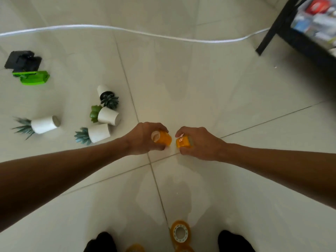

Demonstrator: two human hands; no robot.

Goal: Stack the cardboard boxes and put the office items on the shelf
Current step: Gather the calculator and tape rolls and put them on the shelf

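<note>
The left hand has its fingers curled round a yellow tape roll, the roll's pale core end turned toward the wrist. Just beside it, not quite touching, the right hand holds a second yellow tape roll with its fingers wrapped over the top, a bit of red and white label showing on the roll. Both hands hang above the tiled floor, right over a joint where the tiles meet. Nearer the person than the fingers, between two dark feet, another tape roll lies on the floor, clear yellowish with a white core, and more yellow shows at the very edge of view, too cut off to tell. Off to the left of the left hand lie four small white pots with fake succulents, all tipped on their sides, three close together and one apart. Beyond those, further left, sit a green stapler and a black object, touching or nearly so. A white cable runs across the floor well past the fingers. Far to the right stands a black shelf frame with blurred items on it.
</note>
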